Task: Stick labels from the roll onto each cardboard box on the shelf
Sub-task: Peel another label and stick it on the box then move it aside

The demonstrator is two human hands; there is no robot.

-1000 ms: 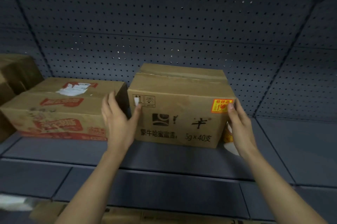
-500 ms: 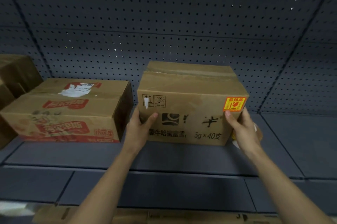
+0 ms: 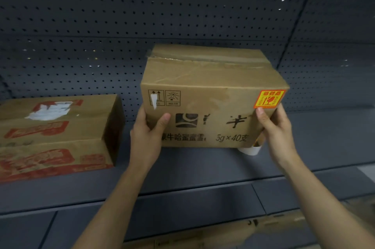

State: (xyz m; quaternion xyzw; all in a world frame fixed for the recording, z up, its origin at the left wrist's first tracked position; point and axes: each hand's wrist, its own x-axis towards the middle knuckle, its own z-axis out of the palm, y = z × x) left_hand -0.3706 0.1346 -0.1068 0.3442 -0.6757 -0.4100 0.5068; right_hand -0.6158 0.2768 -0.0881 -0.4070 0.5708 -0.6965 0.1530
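A brown cardboard box with black print stands on the dark shelf, and a red and yellow label is stuck at its upper right front corner. My left hand grips the box's lower left front corner, thumb on the front face. My right hand grips the lower right corner, thumb just under the label. The label roll shows below the box's right corner, by my right palm; whether that hand also holds it I cannot tell.
A flatter cardboard box with red print and a torn white sticker lies on the shelf to the left. Dark perforated panels form the back wall. Another cardboard box sits on a lower level near the bottom edge.
Both hands have shifted the box to the right, away from the red-printed box. My left hand went from the box's side to gripping its lower left corner. The view turned right.
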